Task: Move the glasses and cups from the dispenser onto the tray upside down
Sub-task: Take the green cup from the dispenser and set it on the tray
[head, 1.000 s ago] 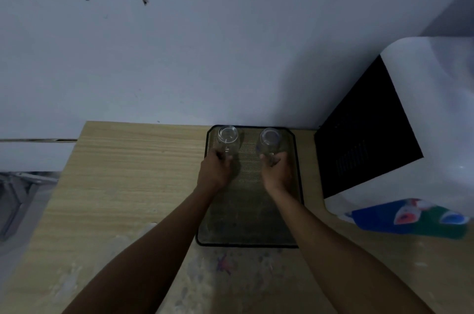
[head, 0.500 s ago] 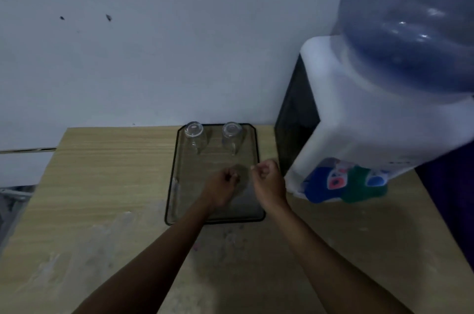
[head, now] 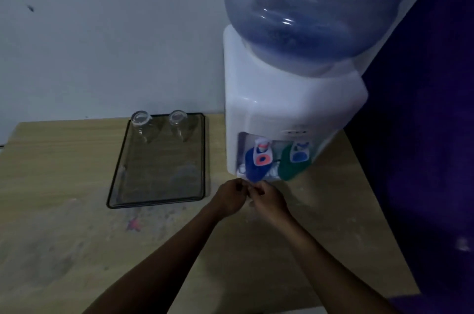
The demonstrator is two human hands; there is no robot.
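Clear glass: two drinking glasses (head: pixel 140 125) (head: pixel 178 124) are seen standing upside down on the tray, in a row along its far edge, well left of the dispenser.
Tray: a dark-rimmed rectangular tray (head: pixel 204 154) is laid on the wooden table (head: pixel 59 165), just left of the dispenser; its near part is bare.
Dispenser: a white tabletop water dispenser (head: pixel 287 111) is topped by a large blue bottle (head: pixel 315 6); its front recess holds a blue cup (head: pixel 252 169) under the red-marked tap (head: pixel 262 153) and a green cup (head: pixel 291 167) under the blue-marked tap (head: pixel 300 152).
Left hand: the left hand (head: pixel 229 198) is held just in front of the dispenser's recess, fingers curled loosely inward; nothing can be seen in it.
Right hand: the right hand (head: pixel 270 202) is touching the left one, below the blue cup; whether anything is grasped cannot be told.
Step in hand: a reach for the cups is judged to be under way.
Doing it well: each cup is best taken by its side wall, drawn straight out from under its tap so the lever is not pressed, and turned mouth down.
Placing: the cups are best set in the tray's bare part, apart from the glasses, so nothing is knocked.
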